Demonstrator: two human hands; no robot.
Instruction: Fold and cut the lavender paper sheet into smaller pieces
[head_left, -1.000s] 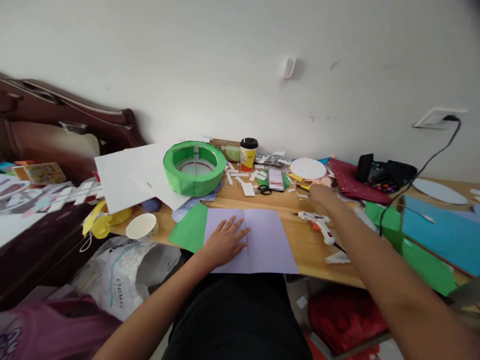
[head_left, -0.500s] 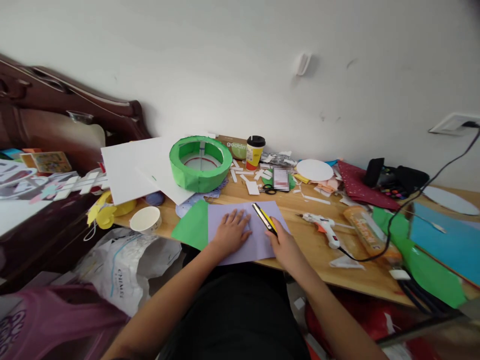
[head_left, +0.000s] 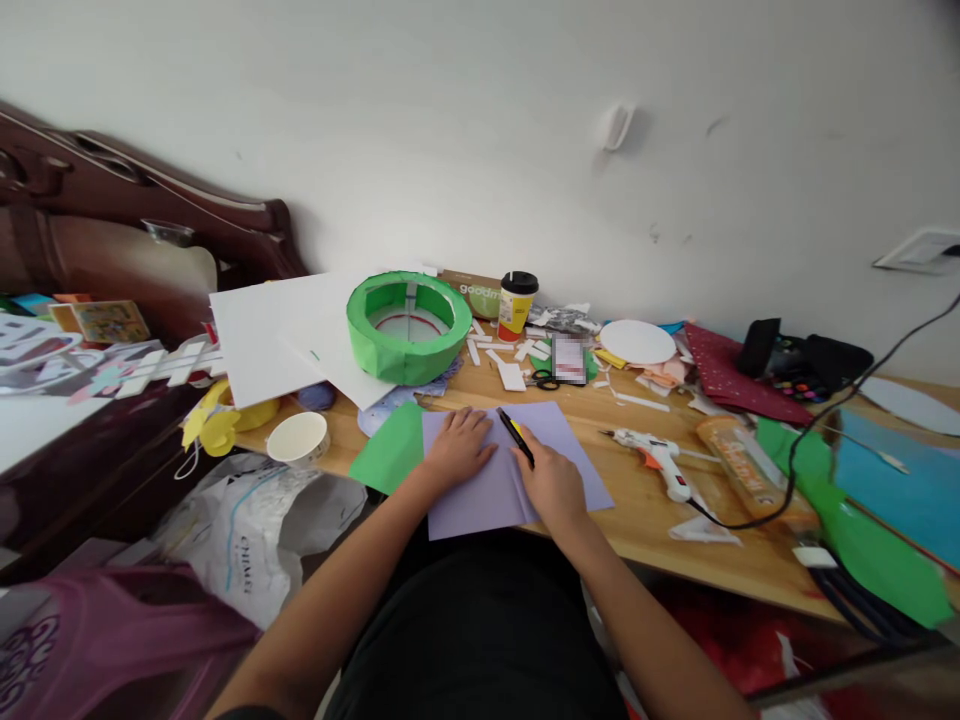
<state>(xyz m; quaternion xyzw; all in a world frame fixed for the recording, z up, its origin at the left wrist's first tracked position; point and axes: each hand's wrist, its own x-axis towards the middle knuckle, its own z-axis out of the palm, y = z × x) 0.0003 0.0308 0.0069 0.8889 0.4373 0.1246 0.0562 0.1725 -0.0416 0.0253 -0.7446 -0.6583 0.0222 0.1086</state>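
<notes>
A creased sheet of purple paper (head_left: 480, 500) lies at the table's front edge. My left hand (head_left: 460, 447) rests flat on its left part, fingers spread. My right hand (head_left: 551, 480) is wrapped round a yellow and black utility knife (head_left: 516, 436), whose tip points up and left over the paper's upper part. Whether the blade touches the paper cannot be made out. Green paper (head_left: 390, 448) lies just left of the purple sheet. Behind them stands a green paper-covered ring (head_left: 409, 355).
On the wooden table (head_left: 630, 540) are a white glue gun (head_left: 656, 460) with a cord, black scissors (head_left: 544, 379), white scraps, a lidded cup (head_left: 516, 308) and an orange packet (head_left: 739, 465). A white bowl (head_left: 298, 440) stands at the left edge.
My right hand with the knife has moved left and come down over the paper, and the knife's tip now lies nearer my left hand. The view has shifted slightly.
</notes>
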